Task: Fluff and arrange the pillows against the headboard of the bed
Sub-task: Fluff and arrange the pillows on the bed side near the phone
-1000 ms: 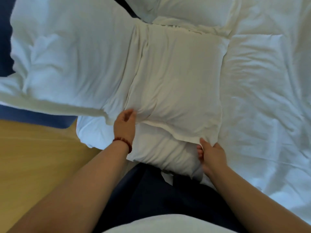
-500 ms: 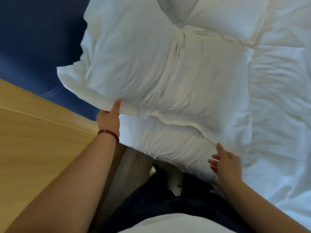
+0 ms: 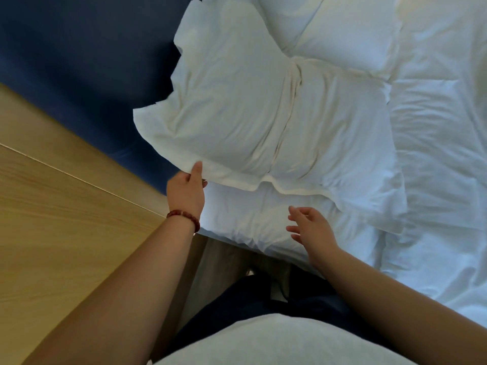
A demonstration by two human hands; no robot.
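A white pillow with a deep crease across its middle leans with its upper half against the dark blue headboard. My left hand, with a red bead bracelet at the wrist, grips the pillow's near flange edge. Under it lies a second white pillow at the bed's near corner. My right hand hovers over that lower pillow with fingers spread, holding nothing. A third white pillow rests further along the headboard.
Rumpled white bedding covers the mattress to the right. A light wooden panel runs beside the headboard on the left. My dark trousers and white shirt fill the bottom of the view, close to the bed's edge.
My left hand slid along the top pillow's near edge and now grips it. My right hand let go of the pillow's corner and moved left, open, over the lower pillow.
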